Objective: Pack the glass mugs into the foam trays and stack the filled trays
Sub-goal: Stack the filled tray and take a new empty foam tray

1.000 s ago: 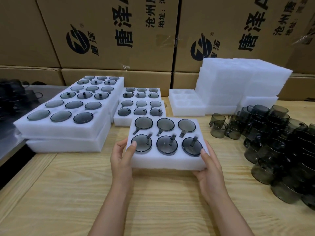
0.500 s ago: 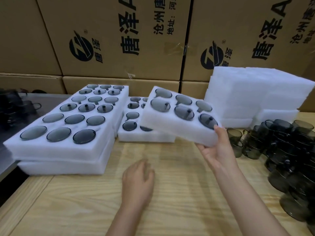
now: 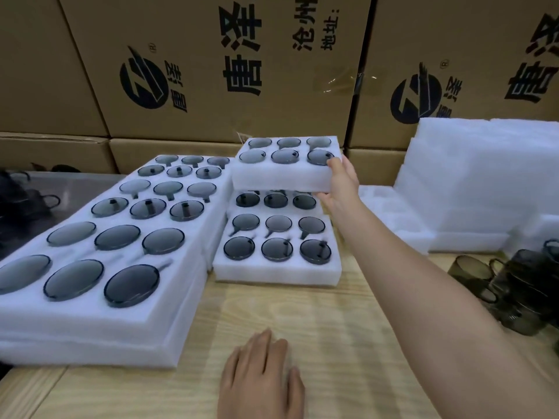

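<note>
Right hand (image 3: 340, 184): grips the filled foam tray (image 3: 286, 164) by its right end, above the rear tray (image 3: 273, 201).
Left hand (image 3: 261, 373): flat, fingers relaxed, on the wooden desk (image 3: 332, 328) near its front edge.

One lifted white foam tray (image 3: 281, 179) carries six smoky grey glass mugs (image 3: 284, 155). On the counter (image 3: 302, 313), the near small tray (image 3: 276, 272) holds six, and the tray behind (image 3: 261, 208) shows three. The large left stack (image 3: 90, 325) shows eighteen on top. At right the loose mugs (image 3: 526, 285) are too bunched to count.
</note>
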The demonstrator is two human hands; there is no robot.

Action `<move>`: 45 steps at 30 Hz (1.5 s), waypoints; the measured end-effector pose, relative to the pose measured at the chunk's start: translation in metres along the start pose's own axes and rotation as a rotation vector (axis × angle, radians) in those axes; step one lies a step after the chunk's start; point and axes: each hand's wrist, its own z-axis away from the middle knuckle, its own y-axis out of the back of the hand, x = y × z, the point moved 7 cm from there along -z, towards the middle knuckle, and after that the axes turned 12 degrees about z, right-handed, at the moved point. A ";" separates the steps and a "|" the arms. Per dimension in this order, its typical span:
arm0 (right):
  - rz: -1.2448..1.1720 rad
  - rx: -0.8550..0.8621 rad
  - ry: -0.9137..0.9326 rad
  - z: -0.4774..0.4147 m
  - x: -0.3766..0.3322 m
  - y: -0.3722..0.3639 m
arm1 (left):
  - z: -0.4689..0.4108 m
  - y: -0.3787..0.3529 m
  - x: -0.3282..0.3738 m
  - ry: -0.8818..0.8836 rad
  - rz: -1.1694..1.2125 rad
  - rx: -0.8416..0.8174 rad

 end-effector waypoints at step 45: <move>1.372 0.115 0.707 0.221 -0.068 0.137 | 0.011 -0.005 -0.012 0.209 0.061 -0.019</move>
